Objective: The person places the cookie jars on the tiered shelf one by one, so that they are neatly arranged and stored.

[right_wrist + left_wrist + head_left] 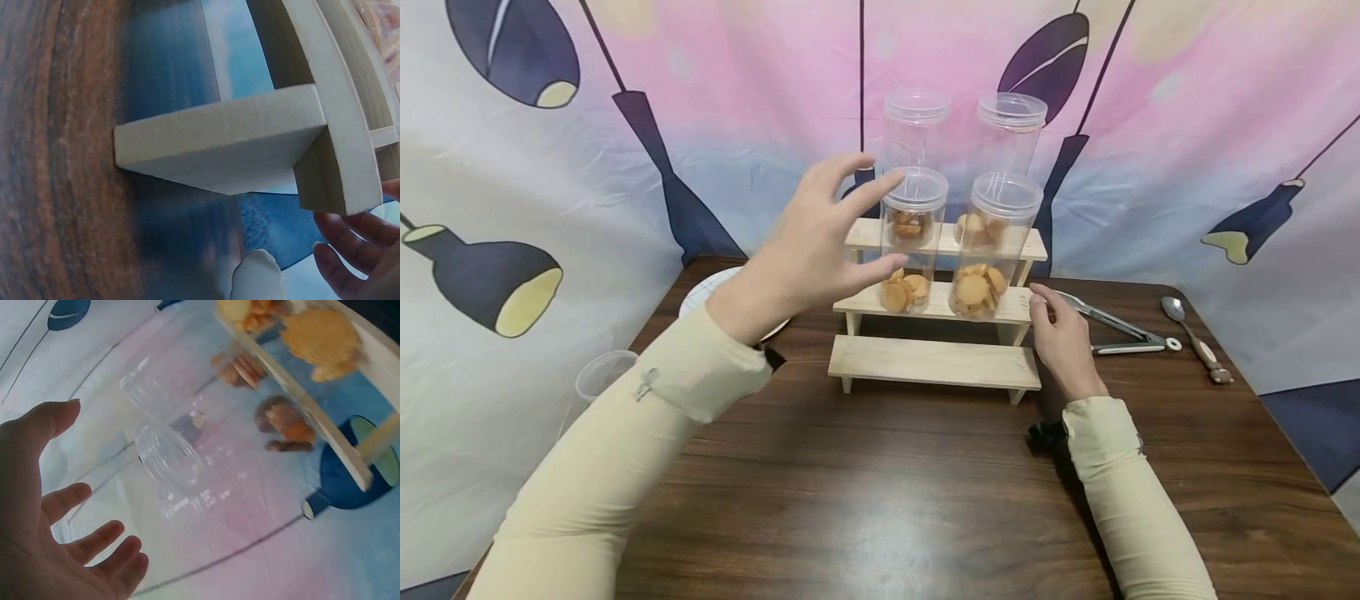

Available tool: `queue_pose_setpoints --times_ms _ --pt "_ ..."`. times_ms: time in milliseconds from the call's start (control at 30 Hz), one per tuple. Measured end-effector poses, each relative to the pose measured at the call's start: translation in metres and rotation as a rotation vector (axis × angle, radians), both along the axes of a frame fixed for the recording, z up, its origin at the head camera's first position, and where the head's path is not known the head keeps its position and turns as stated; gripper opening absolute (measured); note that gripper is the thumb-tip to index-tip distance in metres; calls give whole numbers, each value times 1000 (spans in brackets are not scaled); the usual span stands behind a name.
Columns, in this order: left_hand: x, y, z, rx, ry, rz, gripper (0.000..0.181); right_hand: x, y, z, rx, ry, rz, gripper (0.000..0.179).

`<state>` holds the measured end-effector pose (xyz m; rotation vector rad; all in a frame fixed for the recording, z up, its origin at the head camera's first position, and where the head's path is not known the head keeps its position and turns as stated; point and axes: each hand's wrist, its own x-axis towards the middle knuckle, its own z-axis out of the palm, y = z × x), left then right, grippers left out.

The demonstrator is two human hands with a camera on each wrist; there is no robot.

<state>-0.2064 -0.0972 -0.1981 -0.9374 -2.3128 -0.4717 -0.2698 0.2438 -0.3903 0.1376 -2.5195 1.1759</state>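
Observation:
My left hand (808, 242) is raised with fingers and thumb spread, at the left of a clear lidded jar of cookies (910, 279). The fingertips overlap that jar in the head view; in the left wrist view a gap shows between the left hand (87, 544) and the clear lids (169, 456). A second jar of cookies (988, 275) stands beside it on the middle step of a wooden tiered stand (936, 362). Two more jars, one at the back right (1011, 142), stand on the top step. My right hand (1063, 337) has relaxed fingertips right at the middle step's right end.
Metal tongs (1123, 329) and a spoon with a brown handle (1198, 342) lie to the right on the dark wooden table (880, 500). A white plate with grid lines (700, 292) is partly behind my left arm, near a clear cup (602, 375). A patterned cloth (760, 100) hangs behind.

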Motion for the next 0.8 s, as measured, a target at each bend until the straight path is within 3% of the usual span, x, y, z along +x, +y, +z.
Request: queue_pose_setpoints --times_ms 200,367,600,800 --pt "14 -37 -17 4 -52 118 78 0 0 3 0 0 7 57" --pt "18 -67 -33 7 -118 214 81 1 -1 3 0 7 12 55" --pt "26 -106 -56 -18 -261 371 84 1 -1 1 -4 -2 9 55" --pt "31 -131 -73 -4 -342 424 88 2 0 -1 -6 -22 -1 55"
